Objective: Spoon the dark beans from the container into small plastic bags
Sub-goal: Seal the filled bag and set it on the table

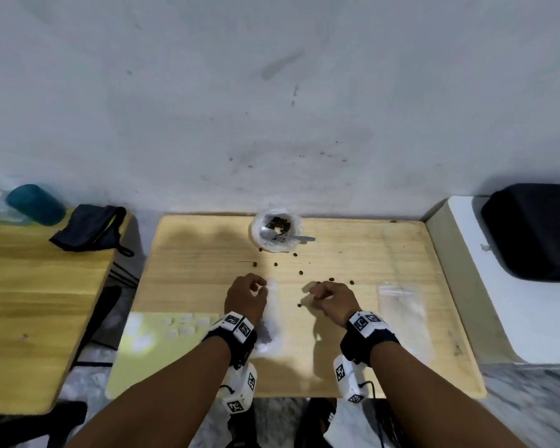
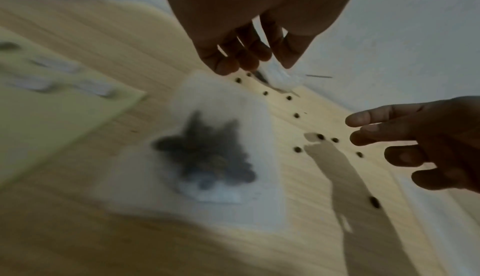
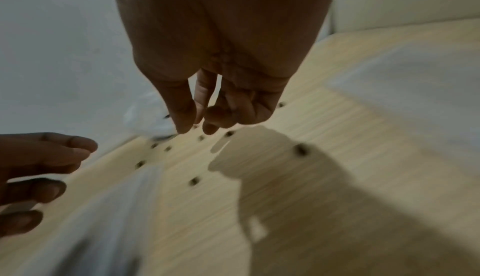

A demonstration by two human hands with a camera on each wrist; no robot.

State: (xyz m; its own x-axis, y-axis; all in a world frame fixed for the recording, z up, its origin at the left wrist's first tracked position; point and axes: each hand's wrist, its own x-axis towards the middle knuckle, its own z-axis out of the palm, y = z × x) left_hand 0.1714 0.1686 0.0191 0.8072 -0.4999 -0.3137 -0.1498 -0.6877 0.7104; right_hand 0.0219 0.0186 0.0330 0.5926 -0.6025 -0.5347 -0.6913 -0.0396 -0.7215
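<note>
- On the bench [image 1: 385,253], against the wall, our container [image 1: 274,232] holds dark beans with the spoon [image 1: 288,237] resting inside.
- One small bag [image 2: 213,157] lies part-filled under our left hand [image 1: 244,297] — loosely curled, holding nothing.
- Our right hand [image 1: 332,300] hovers empty, fingers relaxed, over spilled beans [image 1: 299,273].
- Spare bags [image 1: 401,305] wait unfilled at right, near the edge; room lies open between.
</note>
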